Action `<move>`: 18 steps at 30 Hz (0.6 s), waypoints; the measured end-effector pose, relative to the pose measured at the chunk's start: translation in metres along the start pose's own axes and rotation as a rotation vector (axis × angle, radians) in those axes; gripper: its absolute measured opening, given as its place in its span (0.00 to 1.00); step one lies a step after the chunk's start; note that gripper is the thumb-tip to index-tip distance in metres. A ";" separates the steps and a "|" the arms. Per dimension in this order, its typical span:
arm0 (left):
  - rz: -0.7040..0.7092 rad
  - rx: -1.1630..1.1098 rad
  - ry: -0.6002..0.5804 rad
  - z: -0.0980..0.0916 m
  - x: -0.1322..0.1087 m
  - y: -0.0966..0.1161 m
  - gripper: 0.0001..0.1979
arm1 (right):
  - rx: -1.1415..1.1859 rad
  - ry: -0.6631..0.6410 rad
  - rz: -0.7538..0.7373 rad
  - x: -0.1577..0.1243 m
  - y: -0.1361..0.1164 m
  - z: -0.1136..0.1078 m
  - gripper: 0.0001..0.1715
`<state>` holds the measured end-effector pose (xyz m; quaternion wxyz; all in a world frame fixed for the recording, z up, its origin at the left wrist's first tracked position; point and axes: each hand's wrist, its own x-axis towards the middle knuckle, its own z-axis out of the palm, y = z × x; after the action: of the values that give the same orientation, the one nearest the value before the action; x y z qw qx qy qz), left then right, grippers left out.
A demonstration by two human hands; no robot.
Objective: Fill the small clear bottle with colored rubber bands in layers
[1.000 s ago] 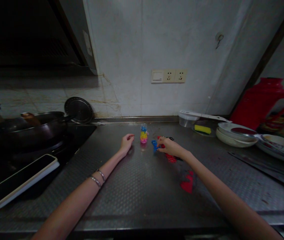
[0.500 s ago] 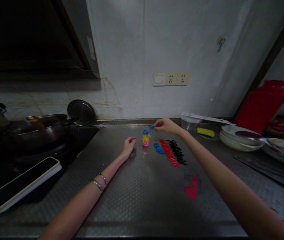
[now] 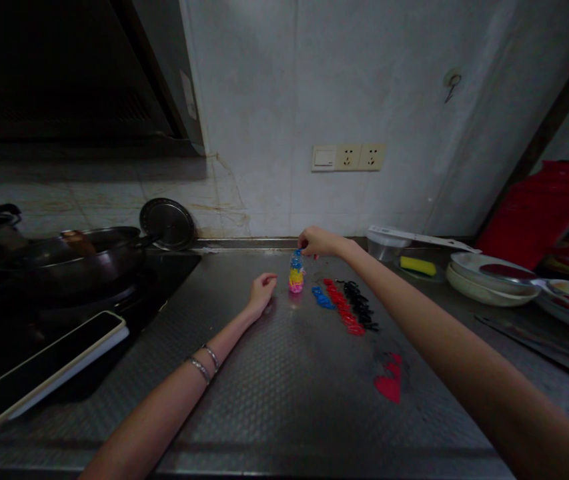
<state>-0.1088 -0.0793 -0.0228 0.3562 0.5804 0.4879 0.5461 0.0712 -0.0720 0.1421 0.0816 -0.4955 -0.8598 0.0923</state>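
Note:
A small clear bottle stands on the steel counter, filled in layers of pink, yellow and blue bands. My right hand hovers right over its mouth, fingers pinched on a small blue band. My left hand rests on the counter just left of the bottle, fingers loosely curled with nothing visible in them. Right of the bottle lie three rows of small bands: blue, red and black.
A pan and a lid sit on the dark stove at left, a phone near the front. Bowls, a yellow sponge, a clear tub and a red flask stand at right. A red mark stains the counter.
My right hand lifted a blue band from the row on the counter and carried it up and left to the bottle's mouth. My left hand stayed put.

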 end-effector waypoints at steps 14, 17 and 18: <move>-0.022 -0.001 -0.026 0.000 0.003 -0.004 0.13 | -0.211 0.008 -0.134 0.008 -0.004 -0.002 0.18; -0.020 -0.010 -0.028 0.000 0.003 -0.004 0.13 | -0.233 0.000 -0.155 0.009 -0.003 -0.002 0.18; -0.021 -0.013 -0.027 0.000 0.002 -0.003 0.13 | -0.235 -0.003 -0.153 0.009 -0.004 -0.003 0.18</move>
<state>-0.1093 -0.0761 -0.0253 0.3721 0.5804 0.4855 0.5376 0.0643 -0.0657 0.1459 0.0287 -0.4344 -0.9001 -0.0150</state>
